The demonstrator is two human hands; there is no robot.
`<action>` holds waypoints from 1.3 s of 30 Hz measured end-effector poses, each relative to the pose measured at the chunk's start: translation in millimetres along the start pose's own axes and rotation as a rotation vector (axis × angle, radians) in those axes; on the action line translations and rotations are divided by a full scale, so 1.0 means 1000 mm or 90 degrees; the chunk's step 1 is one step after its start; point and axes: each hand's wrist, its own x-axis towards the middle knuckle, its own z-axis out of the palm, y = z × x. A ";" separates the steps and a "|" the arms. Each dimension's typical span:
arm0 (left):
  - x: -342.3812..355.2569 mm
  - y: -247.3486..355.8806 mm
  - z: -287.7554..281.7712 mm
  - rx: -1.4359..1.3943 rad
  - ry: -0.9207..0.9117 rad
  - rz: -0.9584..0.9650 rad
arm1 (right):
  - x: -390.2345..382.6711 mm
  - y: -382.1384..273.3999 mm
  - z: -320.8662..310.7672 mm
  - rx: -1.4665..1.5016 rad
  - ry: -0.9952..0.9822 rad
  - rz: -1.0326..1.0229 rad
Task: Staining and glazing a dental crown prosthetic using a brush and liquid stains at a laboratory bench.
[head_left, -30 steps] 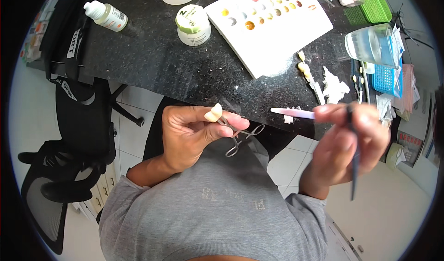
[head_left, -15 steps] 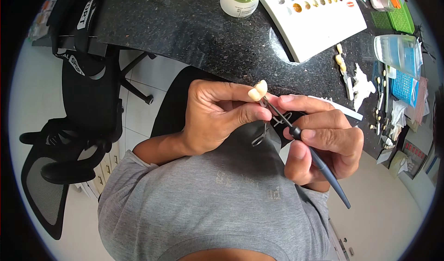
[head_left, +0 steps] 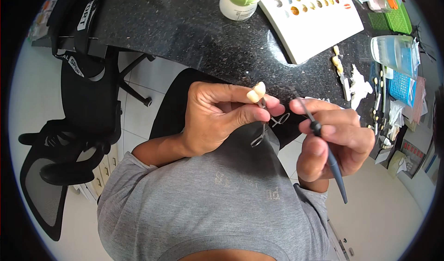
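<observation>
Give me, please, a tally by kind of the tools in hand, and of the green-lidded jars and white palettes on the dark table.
Scissor-handled clamp, left hand: 1
Dark-handled tool, right hand: 1
Green-lidded jar: 1
White palette: 1
Total: 4

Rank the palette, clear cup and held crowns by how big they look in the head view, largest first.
1. Palette, clearly the largest
2. Clear cup
3. Held crowns, by far the smallest

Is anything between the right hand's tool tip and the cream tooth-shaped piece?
Nothing visible: in this view, a gap separates the tool in the right hand from the piece. Fingertips of the left hand lie just below.
</observation>
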 end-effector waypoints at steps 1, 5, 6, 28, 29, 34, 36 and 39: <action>0.001 0.000 0.001 -0.006 -0.010 0.002 | 0.001 -0.003 -0.007 -0.055 0.000 0.001; 0.001 -0.005 -0.006 0.010 -0.058 0.036 | 0.007 -0.009 -0.031 -0.300 0.081 -0.022; 0.002 -0.005 -0.008 0.032 -0.077 0.056 | 0.009 -0.008 -0.041 -0.355 0.111 -0.025; -0.021 -0.030 0.017 0.139 -0.086 -0.087 | -0.019 -0.062 -0.051 -0.560 0.118 0.109; -0.021 -0.036 0.015 0.116 -0.093 -0.114 | -0.036 -0.067 -0.054 -0.494 0.108 0.104; -0.024 -0.070 0.018 0.097 -0.111 -0.211 | -0.125 -0.065 -0.028 -0.033 0.245 0.288; -0.027 -0.086 0.023 0.071 -0.119 -0.248 | -0.155 -0.055 -0.015 -0.063 0.347 0.397; -0.027 -0.110 0.025 0.041 -0.155 -0.272 | -0.167 -0.044 -0.005 -0.091 0.406 0.451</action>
